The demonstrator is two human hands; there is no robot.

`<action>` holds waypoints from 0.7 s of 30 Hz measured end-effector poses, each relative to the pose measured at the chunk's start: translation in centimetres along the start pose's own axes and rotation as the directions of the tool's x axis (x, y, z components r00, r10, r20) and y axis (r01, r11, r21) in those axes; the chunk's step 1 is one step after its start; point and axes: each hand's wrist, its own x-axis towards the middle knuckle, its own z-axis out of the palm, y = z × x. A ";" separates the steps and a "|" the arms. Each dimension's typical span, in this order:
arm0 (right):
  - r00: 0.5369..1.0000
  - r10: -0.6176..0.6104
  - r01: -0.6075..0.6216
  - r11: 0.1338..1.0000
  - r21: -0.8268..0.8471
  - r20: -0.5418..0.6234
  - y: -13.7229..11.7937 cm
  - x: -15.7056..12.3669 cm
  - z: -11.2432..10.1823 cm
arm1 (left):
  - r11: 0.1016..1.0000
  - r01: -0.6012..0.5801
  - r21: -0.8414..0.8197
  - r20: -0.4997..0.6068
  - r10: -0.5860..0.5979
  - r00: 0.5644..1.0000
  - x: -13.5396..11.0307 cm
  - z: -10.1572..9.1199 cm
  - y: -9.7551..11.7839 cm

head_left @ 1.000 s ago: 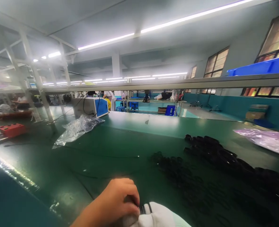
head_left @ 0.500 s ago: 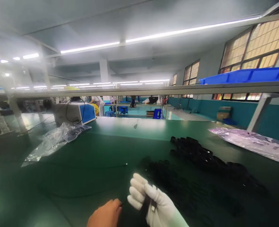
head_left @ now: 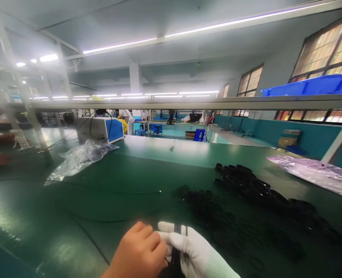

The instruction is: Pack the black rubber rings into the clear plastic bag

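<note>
My right hand (head_left: 194,247), in a white glove, is closed around a bundle of thin black cable (head_left: 176,241) at the bottom centre. The strands cross its palm and run down out of sight. My bare left hand (head_left: 142,247) is closed right beside it, touching the gloved fingertips. Whatever its fingers pinch is hidden behind the knuckles. To the right of the hands lies a loose heap of black coiled cables (head_left: 208,208) on the green table (head_left: 130,170). Beyond that heap is a second pile of black coils (head_left: 252,185).
A thin black cable (head_left: 124,191) with a pale tip crosses the table. At the left lie a clear plastic bag (head_left: 80,158) and a grey-blue machine (head_left: 101,129). A pinkish plastic bag (head_left: 315,172) is at the right, below a shelf holding a blue tray (head_left: 312,85).
My left hand has moved right and up, to meet the gloved hand. The glove has turned, with its fingers now closer together over the cable bundle. The view has swung slightly left.
</note>
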 end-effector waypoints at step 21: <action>0.879 0.272 -0.304 0.952 0.021 0.391 2.2 0.3 -2.2 | 0.345 0.653 -0.674 0.651 -0.140 0.746 3.4 -1.1 -3.0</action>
